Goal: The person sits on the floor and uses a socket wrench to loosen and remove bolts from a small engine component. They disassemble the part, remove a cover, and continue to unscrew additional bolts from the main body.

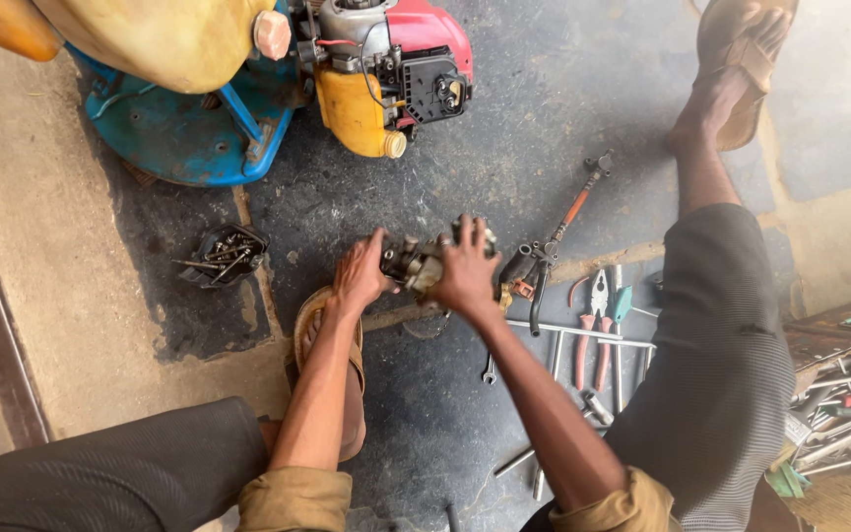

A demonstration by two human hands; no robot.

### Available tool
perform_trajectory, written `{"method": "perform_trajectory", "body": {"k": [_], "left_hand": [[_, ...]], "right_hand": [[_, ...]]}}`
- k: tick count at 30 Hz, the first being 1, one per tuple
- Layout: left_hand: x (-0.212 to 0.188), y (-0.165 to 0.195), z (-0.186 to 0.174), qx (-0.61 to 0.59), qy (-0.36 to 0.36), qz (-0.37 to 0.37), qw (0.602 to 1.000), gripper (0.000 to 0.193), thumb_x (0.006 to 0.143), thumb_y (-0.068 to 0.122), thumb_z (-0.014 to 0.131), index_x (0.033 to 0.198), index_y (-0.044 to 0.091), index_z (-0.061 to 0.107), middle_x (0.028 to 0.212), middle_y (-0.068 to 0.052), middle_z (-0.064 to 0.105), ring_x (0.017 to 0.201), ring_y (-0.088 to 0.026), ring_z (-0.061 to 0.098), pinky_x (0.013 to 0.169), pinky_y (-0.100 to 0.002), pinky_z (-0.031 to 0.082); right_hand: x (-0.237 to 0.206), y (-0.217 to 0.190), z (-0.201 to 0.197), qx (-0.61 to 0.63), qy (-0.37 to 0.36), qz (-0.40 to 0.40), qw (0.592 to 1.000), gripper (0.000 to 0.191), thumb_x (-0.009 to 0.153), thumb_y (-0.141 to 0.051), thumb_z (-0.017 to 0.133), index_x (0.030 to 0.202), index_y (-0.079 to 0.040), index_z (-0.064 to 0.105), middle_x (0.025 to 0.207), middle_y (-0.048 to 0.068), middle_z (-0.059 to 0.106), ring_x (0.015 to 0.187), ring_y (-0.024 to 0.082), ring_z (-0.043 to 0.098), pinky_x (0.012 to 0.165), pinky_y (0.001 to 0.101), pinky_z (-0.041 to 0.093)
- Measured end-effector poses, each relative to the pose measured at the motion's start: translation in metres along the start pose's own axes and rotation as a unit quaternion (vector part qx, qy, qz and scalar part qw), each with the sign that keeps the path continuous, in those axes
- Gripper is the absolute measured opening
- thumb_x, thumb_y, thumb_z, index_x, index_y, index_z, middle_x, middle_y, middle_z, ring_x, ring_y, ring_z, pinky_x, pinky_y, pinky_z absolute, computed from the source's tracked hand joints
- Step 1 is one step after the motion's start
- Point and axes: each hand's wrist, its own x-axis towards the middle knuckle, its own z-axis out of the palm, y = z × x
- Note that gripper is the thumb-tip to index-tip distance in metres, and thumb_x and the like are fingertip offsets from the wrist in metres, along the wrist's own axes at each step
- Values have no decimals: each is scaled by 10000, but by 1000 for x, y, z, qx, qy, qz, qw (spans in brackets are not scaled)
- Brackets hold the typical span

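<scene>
Both my hands grip a small dark metal engine part [414, 264] just above the oily floor. My left hand [359, 276] holds its left end. My right hand [467, 271] closes over its right side, covering much of it. A black rubber piece [518, 266] lies just right of my right hand.
A red and yellow small engine [386, 74] on a blue frame [189, 133] stands at the top. A black tray of screws [224, 256] lies left. Pliers [595, 325], a screwdriver [575, 205], rods and spanners lie right; a toolbox [844, 394] sits far right. My sandalled feet flank the work.
</scene>
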Motion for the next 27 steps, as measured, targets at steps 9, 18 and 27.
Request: {"method": "perform_trajectory", "body": {"k": [9,18,27], "left_hand": [[-30,27,-12,34,-315,-123,941,349,820,21,776,1159,37,692,972,-166,766,798,-244,741,699,-361,636],[-73,47,67,-23,-499,-44,865,228,822,89,789,1033,56,710,821,-141,744,581,-144,675,479,-246,523],[-87,107,132,143,-460,164,861,936,845,789,741,1077,-118,753,1011,-286,735,896,-371,735,836,-460,603]], "right_hand": [[25,40,-27,119,-69,1,990,1196,398,-475,1034,1419,-79,552,1568,224,224,1482,451,131,1204,639,206],[35,40,-16,83,-80,34,993,1208,381,-490,1032,1443,-183,545,1577,214,211,1497,430,144,1179,688,179],[41,57,2,60,-70,21,996,1291,364,-587,980,1491,-190,493,1653,179,140,1534,423,114,1151,725,219]]}}
